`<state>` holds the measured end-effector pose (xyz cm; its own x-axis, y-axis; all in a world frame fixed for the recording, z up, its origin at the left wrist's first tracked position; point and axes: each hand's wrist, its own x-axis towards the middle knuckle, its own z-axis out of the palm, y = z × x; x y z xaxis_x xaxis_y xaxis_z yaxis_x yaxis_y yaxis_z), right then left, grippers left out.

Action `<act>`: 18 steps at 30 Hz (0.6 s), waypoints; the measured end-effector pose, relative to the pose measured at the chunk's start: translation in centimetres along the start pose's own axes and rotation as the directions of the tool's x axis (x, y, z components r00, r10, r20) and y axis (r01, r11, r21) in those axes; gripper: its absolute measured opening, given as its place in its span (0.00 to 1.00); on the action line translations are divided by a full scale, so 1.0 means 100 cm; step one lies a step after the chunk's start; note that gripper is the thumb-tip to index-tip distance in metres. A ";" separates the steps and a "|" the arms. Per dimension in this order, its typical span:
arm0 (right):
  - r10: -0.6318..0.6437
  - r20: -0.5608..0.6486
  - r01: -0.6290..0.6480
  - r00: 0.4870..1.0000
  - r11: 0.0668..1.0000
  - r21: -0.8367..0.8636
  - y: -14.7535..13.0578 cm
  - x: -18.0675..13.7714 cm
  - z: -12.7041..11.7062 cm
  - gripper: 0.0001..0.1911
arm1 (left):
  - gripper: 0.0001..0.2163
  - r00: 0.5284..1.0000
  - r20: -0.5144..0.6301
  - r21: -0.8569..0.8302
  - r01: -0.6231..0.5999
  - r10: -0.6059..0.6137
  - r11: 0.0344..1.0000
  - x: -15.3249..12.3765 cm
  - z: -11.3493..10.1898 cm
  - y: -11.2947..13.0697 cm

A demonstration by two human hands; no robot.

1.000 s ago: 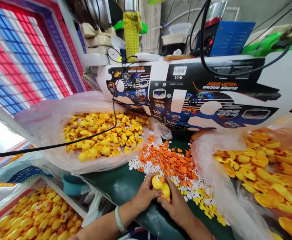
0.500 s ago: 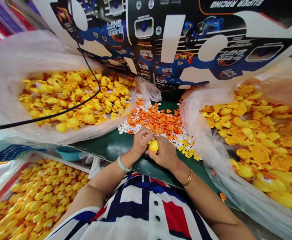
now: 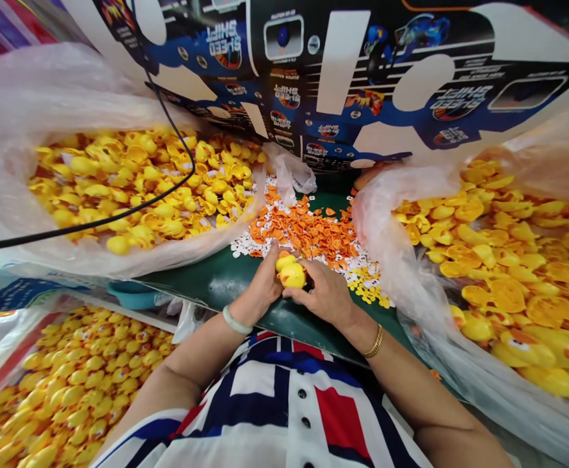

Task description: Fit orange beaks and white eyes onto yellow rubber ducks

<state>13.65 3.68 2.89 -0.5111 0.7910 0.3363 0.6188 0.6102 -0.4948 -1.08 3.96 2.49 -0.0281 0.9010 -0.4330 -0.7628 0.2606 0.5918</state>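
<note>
Between both hands, just above the front of the green tabletop (image 3: 216, 283), is a small yellow toy duck (image 3: 292, 274), with two rounded yellow parts showing. My left hand (image 3: 264, 281) is closed on its left side, thumb and fingers pressed against it. From the right, my right hand (image 3: 330, 291) grips it with thumb and fingertips. Right beyond my fingers lies a heap of small orange pieces (image 3: 308, 227), probably beaks, mixed with white eye pieces (image 3: 242, 246). Small yellow pieces (image 3: 368, 285) lie to the right of my right hand.
Clear plastic bags hold yellow duck shells (image 3: 142, 175) on the left and more yellow shells (image 3: 508, 260) on the right. Ducks with faces fill a box (image 3: 84, 390) at lower left, near a blue basin (image 3: 135, 296). A black cable (image 3: 118, 218) crosses the left side before printed cardboard (image 3: 308, 78).
My hands have opened up around the toy duck, so more of it shows. My left hand has shifted from its top to its left side.
</note>
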 end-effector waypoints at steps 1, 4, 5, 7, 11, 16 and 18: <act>0.002 0.003 -0.002 1.000 1.000 -0.014 -0.003 0.001 0.000 0.32 | 0.24 1.000 -0.009 -0.018 0.016 -0.016 1.000 -0.004 0.001 0.002; -0.040 0.036 0.041 0.999 0.999 -0.035 -0.010 0.001 -0.001 0.33 | 0.23 1.000 -0.025 -0.013 0.011 -0.011 1.000 -0.012 0.003 0.008; -0.072 0.057 0.073 0.996 0.997 -0.021 -0.012 0.001 -0.001 0.32 | 0.21 1.000 -0.030 0.005 0.000 0.000 1.000 -0.014 0.003 0.010; -0.124 0.093 0.122 0.988 0.992 0.025 -0.014 0.001 -0.001 0.28 | 0.19 0.999 -0.027 0.049 -0.016 0.017 0.999 -0.014 0.001 0.014; -0.133 0.058 0.129 0.989 0.989 0.071 -0.013 0.000 0.004 0.19 | 0.16 0.997 -0.026 0.122 -0.062 0.066 0.991 -0.012 -0.004 0.015; -0.161 0.059 0.151 0.985 0.977 0.149 -0.017 -0.001 0.017 0.19 | 0.16 0.967 0.006 0.264 -0.246 0.253 0.933 -0.022 -0.012 0.016; -0.209 0.181 0.169 0.961 0.962 0.213 -0.021 -0.002 0.022 0.20 | 0.16 0.961 0.026 0.398 -0.262 0.275 0.879 -0.034 -0.026 0.024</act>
<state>11.16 2.18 2.10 -0.7288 0.6243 0.2813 0.3819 0.7116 -0.5897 -4.51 0.56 3.60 -0.2202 0.9465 -0.2361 -0.4057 0.1312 0.9045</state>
